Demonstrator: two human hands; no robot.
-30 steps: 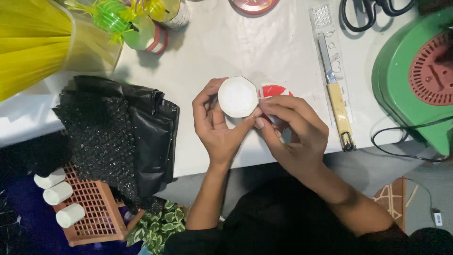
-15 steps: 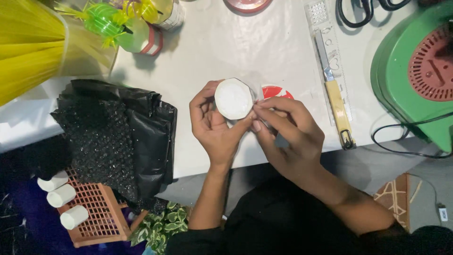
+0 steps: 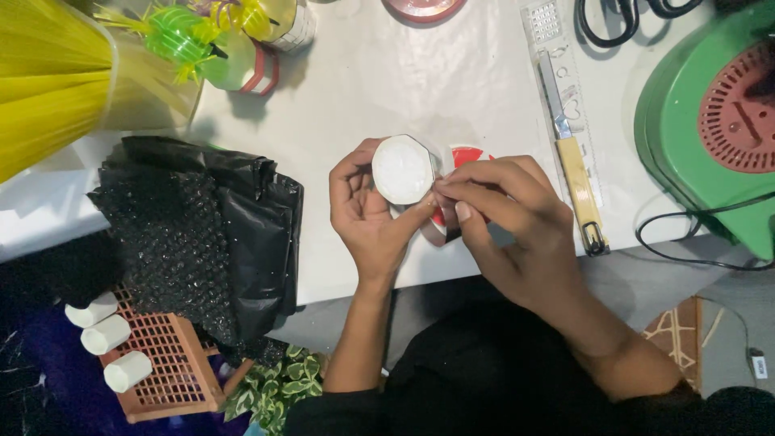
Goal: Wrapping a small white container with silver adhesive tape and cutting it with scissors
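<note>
Unmoved: hands hiding white cup

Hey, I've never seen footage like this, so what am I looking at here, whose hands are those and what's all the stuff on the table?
There is no machine here. The picture comes from a camera worn on a person's head, looking down at their own two bare hands over a white table.

The left hand holds a small white cup-like piece, its pale flat face turned up to the camera. The right hand pinches at its edge, beside a red and white piece that is partly hidden.

Around them lie a utility knife with a yellow handle on a clear ruler, black scissors, a round green device with a red grille and black cord, crumpled black bubble wrap, a yellow bundle and green plastic decorations. Below the table edge, three white cylinders rest on an orange basket.
</note>
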